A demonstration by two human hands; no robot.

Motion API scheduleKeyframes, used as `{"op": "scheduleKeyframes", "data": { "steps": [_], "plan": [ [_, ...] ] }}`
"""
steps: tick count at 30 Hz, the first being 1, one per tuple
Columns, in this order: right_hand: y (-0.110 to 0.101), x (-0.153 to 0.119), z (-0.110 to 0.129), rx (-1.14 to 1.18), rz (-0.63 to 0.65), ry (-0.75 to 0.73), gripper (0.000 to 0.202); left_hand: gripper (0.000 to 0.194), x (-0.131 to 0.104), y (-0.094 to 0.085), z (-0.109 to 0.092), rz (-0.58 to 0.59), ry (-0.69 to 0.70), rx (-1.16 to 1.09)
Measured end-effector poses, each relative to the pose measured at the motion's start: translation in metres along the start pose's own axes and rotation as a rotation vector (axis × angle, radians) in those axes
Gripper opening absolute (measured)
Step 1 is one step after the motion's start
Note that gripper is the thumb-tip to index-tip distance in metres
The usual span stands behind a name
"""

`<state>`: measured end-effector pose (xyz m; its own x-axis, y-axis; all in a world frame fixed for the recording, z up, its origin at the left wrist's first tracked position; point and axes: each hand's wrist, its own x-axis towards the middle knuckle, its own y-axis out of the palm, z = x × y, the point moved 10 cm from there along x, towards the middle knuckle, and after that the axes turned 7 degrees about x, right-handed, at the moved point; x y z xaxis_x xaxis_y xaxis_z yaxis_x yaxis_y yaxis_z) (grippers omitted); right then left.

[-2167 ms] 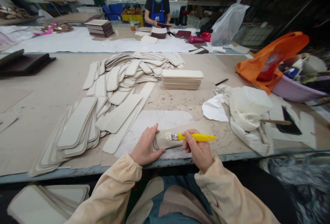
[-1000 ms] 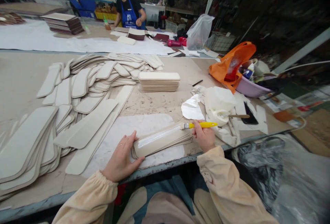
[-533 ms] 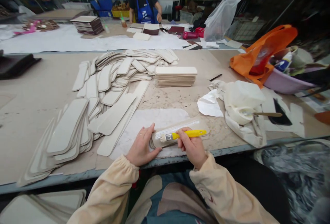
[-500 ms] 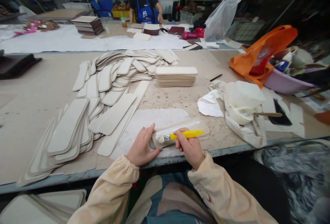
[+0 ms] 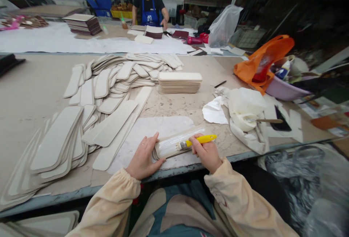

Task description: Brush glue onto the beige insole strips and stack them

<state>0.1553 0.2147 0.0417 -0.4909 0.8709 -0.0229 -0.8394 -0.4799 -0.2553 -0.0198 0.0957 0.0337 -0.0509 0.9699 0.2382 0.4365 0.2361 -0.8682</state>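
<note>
Covering the strip pile's (image 5: 174,146) near end, left hand (image 5: 143,157) rests flat.

Workbench (image 5: 174,109) evenly lit from overhead, shadows soft and faint, wet glare seen on the brushed strip (image 5: 174,145), right background left dim, edges bent by wide-angle distortion, lower right corner blurred

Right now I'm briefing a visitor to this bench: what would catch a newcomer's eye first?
First, the right hand at the near table edge, holding a yellow-handled glue brush on a small stack of cream oblong board pieces, which the left hand steadies. Next, the wide fan of cream oblong pieces spread across the left of the table, and the bright orange plastic bag at far right.
</note>
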Motion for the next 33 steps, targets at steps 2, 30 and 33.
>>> {"op": "scheduleKeyframes", "data": {
  "steps": [2, 30, 33],
  "plan": [
    [-0.019, 0.003, -0.003, -0.066, -0.038, -0.013, 0.042, 0.092, 0.000, 0.001, 0.001, -0.001, 0.001, 0.007],
    [-0.085, 0.023, -0.020, 0.012, -0.166, -0.049, 0.037, 0.087, -0.003, 0.008, 0.009, -0.011, 0.031, 0.109],
    [-0.085, 0.026, -0.020, -0.113, -0.166, -0.087, 0.039, 0.087, -0.002, 0.007, 0.009, -0.015, 0.029, 0.113]
  ]
}}
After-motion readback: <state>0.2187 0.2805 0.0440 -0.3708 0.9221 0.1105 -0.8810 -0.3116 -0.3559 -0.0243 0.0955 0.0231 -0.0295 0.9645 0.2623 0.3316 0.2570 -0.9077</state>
